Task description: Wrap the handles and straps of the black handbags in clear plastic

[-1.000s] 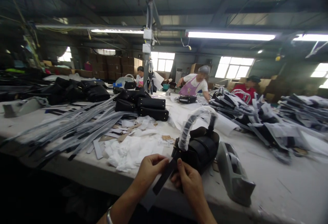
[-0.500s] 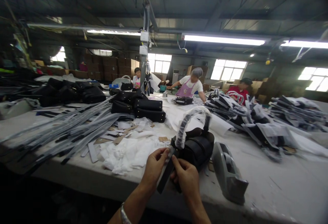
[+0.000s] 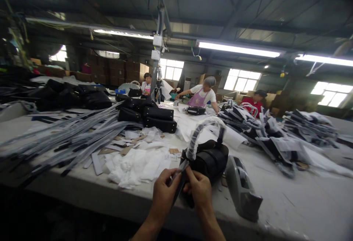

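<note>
Film-sleeved straps fanned beside crumpled white sheeting; the left hand pinched a translucent strip, the right hand a flat dark strap; the rounded, smooth black bag sat on the desk beside a grey tape dispenser.

Looks like a handbag workshop. Has black bags heaped on a long desk, stacked cartons and strip lights.

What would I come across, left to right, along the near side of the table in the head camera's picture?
Plastic-wrapped straps → crumpled white paper → the wearer's left hand → right hand → grey tape dispenser.
</note>
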Action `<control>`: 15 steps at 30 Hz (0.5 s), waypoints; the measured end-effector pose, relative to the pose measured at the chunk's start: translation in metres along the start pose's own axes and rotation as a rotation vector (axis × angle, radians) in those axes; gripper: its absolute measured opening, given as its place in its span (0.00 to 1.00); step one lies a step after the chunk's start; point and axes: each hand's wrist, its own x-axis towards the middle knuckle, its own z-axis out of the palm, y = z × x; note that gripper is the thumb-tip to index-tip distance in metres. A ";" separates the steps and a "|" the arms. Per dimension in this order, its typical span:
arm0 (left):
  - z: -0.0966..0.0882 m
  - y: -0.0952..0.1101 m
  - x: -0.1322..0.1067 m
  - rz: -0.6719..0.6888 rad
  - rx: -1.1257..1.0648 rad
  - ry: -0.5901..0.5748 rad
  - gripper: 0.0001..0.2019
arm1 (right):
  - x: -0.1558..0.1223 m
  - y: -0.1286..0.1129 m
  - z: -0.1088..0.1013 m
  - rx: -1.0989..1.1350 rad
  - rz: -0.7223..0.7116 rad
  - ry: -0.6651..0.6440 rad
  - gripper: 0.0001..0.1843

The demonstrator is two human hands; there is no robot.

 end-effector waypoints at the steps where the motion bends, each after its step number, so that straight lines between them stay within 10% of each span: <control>1: 0.000 0.000 -0.001 0.063 0.033 0.008 0.10 | 0.001 0.000 0.000 -0.007 -0.004 0.001 0.29; 15: -0.012 -0.003 -0.006 0.799 0.856 -0.074 0.17 | -0.008 -0.015 -0.005 0.255 0.115 -0.154 0.31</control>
